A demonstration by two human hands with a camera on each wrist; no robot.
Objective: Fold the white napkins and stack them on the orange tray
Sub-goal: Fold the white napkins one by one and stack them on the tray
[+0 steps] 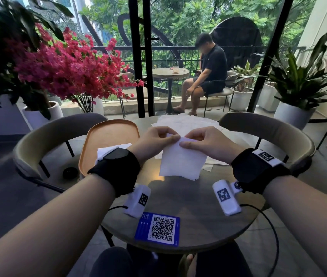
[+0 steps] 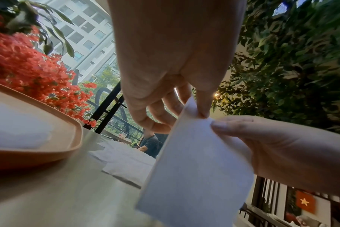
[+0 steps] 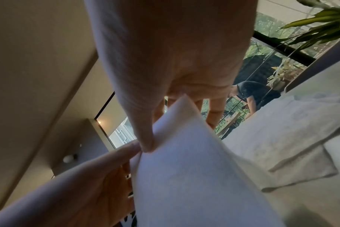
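Grips of my left hand (image 1: pixel 156 139) and right hand (image 1: pixel 204 141) pinch the thin white paper napkin's (image 1: pixel 181 162) top edge above the worktop's (image 1: pixel 188 198) middle.

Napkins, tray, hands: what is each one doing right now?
held napkin: hanging in the air, pinched at its top edge by both hands
left hand: pinching the held napkin's top edge
right hand: pinching the same edge, beside the left hand
orange tray: flat on the table, a folded napkin lying in it
unfolded napkins: spread flat on the table behind the hands
blue QR card: lying flat at the table's near edge
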